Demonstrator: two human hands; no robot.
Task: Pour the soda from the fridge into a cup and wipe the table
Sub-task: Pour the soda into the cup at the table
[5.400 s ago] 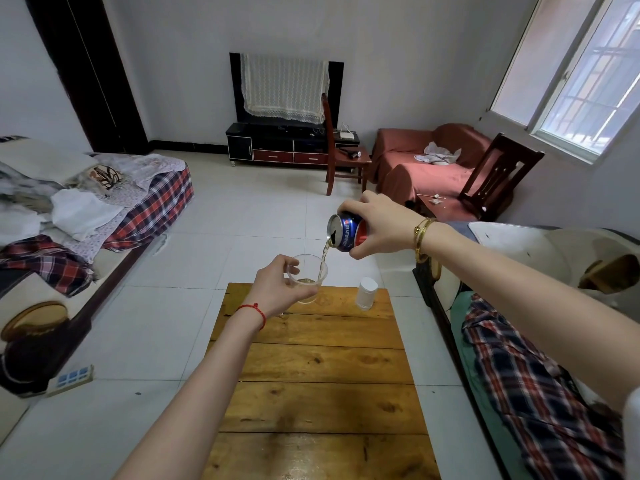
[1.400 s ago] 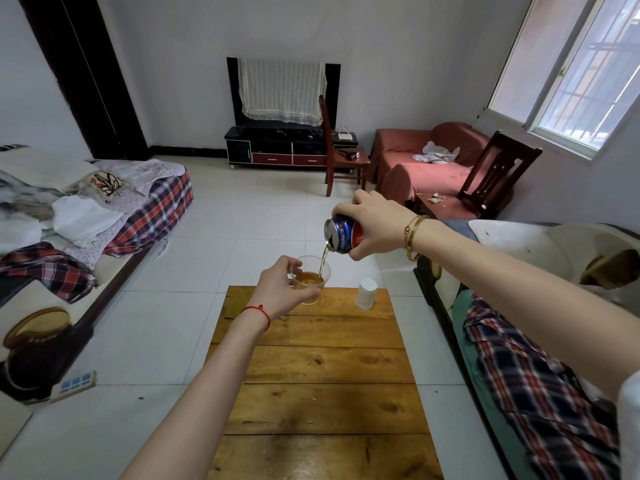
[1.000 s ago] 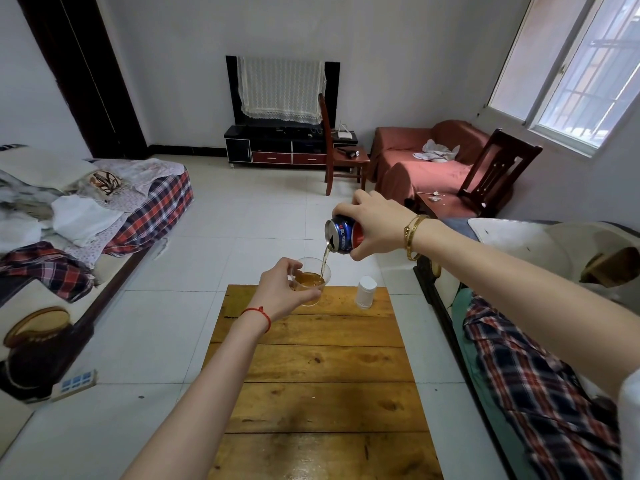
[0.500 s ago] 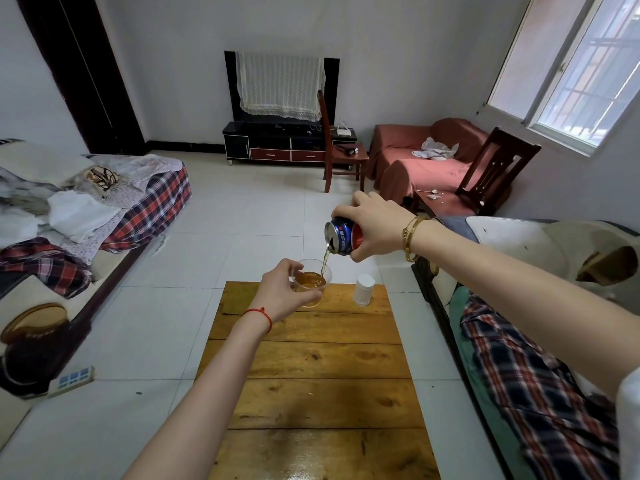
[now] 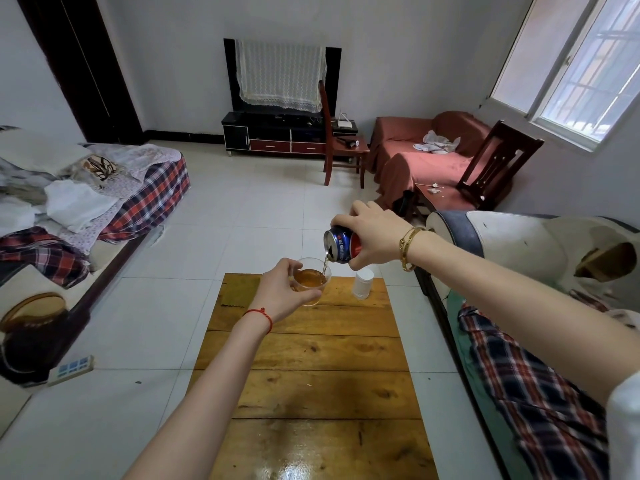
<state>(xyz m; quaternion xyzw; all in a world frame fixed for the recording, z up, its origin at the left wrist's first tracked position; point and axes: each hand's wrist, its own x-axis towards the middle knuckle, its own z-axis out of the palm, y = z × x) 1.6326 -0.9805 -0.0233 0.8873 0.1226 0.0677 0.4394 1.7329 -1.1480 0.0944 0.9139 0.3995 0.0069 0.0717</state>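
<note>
My left hand (image 5: 282, 291) holds a clear plastic cup (image 5: 313, 282) above the far end of the wooden table (image 5: 311, 382). Amber soda fills roughly half of the cup. My right hand (image 5: 372, 235) grips a blue and red soda can (image 5: 341, 244), tipped on its side just above and right of the cup. A thin stream of soda runs from the can's mouth into the cup. No cloth is visible on the table.
A small white container (image 5: 363, 283) stands at the table's far right corner. A sofa with a plaid cover (image 5: 540, 393) runs along the right. A cluttered bed (image 5: 86, 202) lies at the left. A power strip (image 5: 71, 368) rests on the floor.
The soda level in the cup has risen since the earliest frame. Both hands stay in almost the same place, with the can still tipped and pouring.
</note>
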